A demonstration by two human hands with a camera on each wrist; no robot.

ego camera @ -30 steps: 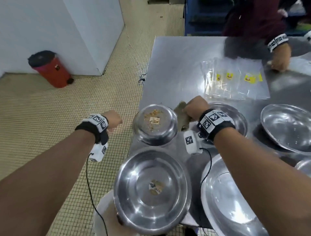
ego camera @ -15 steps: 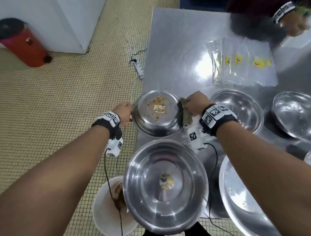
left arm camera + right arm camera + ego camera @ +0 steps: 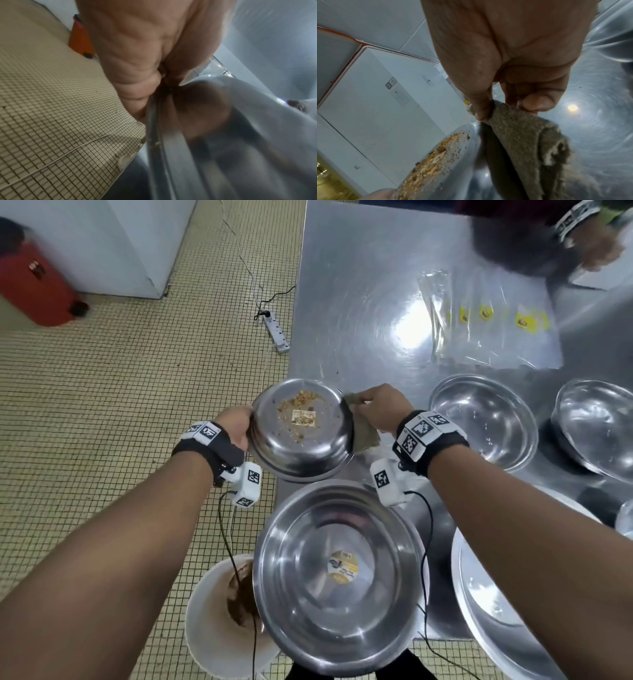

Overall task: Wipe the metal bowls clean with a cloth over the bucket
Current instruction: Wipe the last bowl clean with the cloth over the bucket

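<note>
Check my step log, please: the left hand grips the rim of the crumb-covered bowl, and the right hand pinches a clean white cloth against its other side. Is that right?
Not quite: the cloth is brownish, not clean white, as the right wrist view shows. The rest stands: the left hand grips the rim of the crumb-covered bowl, and the right hand pinches the cloth against its other side.

Commercial kitchen, steel worktable (image 3: 359, 302) at upper centre, many metal bowls (image 3: 483, 419) lower right, small-tiled floor (image 3: 102, 405) left.

From my headset I see a red bin (image 3: 32, 289) at ten o'clock on the tiled floor (image 3: 120, 388), a white power strip (image 3: 276, 332) at twelve, and clear plastic bags (image 3: 486, 320) at two.
</note>
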